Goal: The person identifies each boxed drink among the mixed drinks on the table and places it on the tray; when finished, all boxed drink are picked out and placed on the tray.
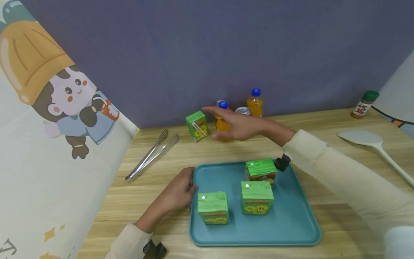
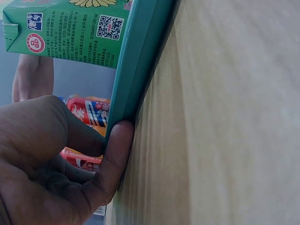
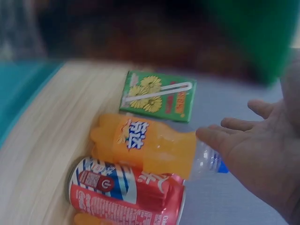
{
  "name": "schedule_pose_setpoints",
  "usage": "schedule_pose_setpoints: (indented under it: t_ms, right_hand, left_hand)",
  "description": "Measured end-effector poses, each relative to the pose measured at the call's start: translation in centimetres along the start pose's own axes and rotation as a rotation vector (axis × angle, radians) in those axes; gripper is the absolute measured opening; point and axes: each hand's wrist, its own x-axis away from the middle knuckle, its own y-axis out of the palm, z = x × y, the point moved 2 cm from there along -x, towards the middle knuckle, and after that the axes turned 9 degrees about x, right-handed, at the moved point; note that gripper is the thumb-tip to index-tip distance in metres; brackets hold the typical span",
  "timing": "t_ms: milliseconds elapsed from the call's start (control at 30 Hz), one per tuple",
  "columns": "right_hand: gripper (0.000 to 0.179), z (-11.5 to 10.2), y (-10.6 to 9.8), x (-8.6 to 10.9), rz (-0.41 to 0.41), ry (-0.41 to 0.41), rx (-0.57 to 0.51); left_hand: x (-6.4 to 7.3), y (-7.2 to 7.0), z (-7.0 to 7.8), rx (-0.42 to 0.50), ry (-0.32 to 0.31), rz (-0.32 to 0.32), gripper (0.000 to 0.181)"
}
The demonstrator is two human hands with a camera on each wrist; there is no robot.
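My left hand [image 1: 179, 190] grips the left rim of the teal tray [image 1: 234, 219], its thumb and a finger pinching the edge in the left wrist view. Three green drink cartons [image 1: 213, 208] stand on the tray. Beyond it, my right hand [image 1: 240, 124] reaches over an orange soda bottle [image 3: 145, 140] with a blue cap, fingers extended and nothing in its grasp. The fingertips are right at the bottle's neck in the right wrist view. Another green carton [image 1: 197, 126], with a white straw on its front, stands just left of that bottle.
By the back wall are a red soda can [image 3: 126, 192], another can [image 1: 243, 110] and a second orange bottle [image 1: 255, 106]. Metal tongs [image 1: 152, 156] lie left of the tray. To the right are a pale spatula [image 1: 363, 137] and a green-capped spice jar [image 1: 363, 105].
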Motion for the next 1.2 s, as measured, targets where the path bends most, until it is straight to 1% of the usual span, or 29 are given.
schedule_pose_setpoints:
  t_ms: [100, 300, 567, 667, 800, 867, 967, 1067, 1200]
  right_hand:
    - [0.092, 0.3, 0.2, -0.4, -0.031, 0.004, 0.005]
    - [0.095, 0.4, 0.6, -0.9, -0.078, 0.023, 0.006]
    - [0.096, 0.4, 1.0, -1.7, -0.128, 0.016, -0.038]
    - [0.098, 0.5, 1.0, -1.9, -0.149, 0.0, -0.022]
    - [0.099, 0.2, 0.5, -2.1, -0.2, 0.014, 0.0]
    - [0.099, 0.0, 0.0, -2.0, -0.227, 0.045, 0.018]
    - [0.098, -0.5, -0.9, -2.3, -0.256, 0.07, 0.039]
    - [0.096, -0.9, -1.5, -3.0, -0.264, 0.068, 0.045]
    - [0.092, -1.0, -1.8, -4.6, -0.249, 0.052, 0.067]
  left_hand:
    - [0.0, 0.0, 0.0, 0.006, 0.001, -0.001, 0.055]
    - [0.0, -0.1, 0.0, -0.056, 0.006, 0.005, 0.054]
    - [0.0, -0.1, 0.0, 0.018, -0.009, 0.0, 0.054]
    - [0.0, 0.0, 0.0, 0.029, -0.007, -0.007, 0.054]
    - [0.1, -0.1, -0.1, 0.034, -0.004, -0.012, 0.054]
    - [0.0, -0.1, 0.0, 0.034, -0.001, -0.013, 0.054]
    - [0.0, -0.1, 0.0, 0.031, 0.0, -0.009, 0.054]
    - [0.0, -0.1, -0.1, 0.028, 0.003, -0.005, 0.054]
    - [-0.1, 0.0, -0.2, 0.021, 0.003, -0.004, 0.053]
